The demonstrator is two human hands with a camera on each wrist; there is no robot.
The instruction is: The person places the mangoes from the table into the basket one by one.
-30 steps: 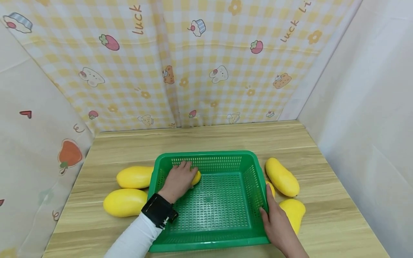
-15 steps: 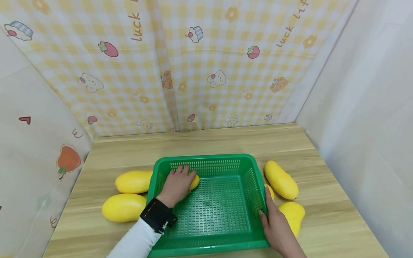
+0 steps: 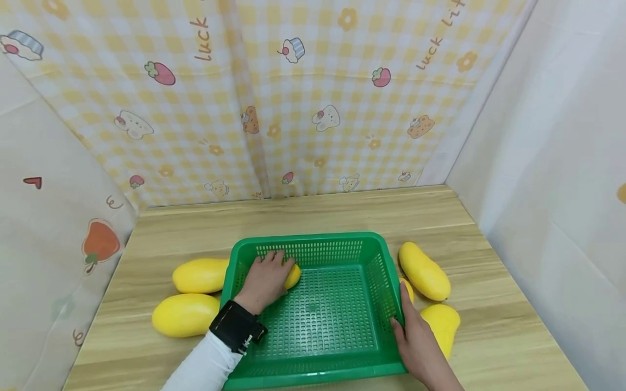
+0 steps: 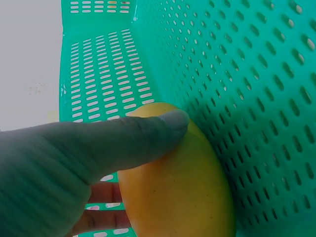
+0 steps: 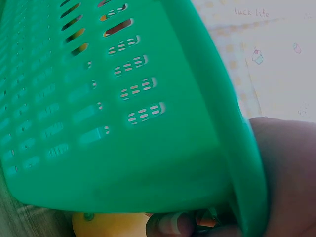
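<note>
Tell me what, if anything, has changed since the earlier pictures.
Nothing visibly changed beyond a slight shift of the head view. The left hand still holds a yellow fruit inside the green basket, the right hand still grips its right side; two fruits to the left and three to the right stayed put.

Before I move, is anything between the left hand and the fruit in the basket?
Nothing visible: the left hand holds the fruit directly. The basket wall stands beside the fruit, not between them.

Basket (image 5: 163,165), green, slotted; right grip (image 5: 290,175) holding rim (image 5: 239,148); yellow fruit (image 5: 109,224), part-hidden, past basket's edge, beside fingers (image 5: 170,224); worktop (image 5: 22,222) sliver; patterned cloth (image 5: 276,64).
</note>
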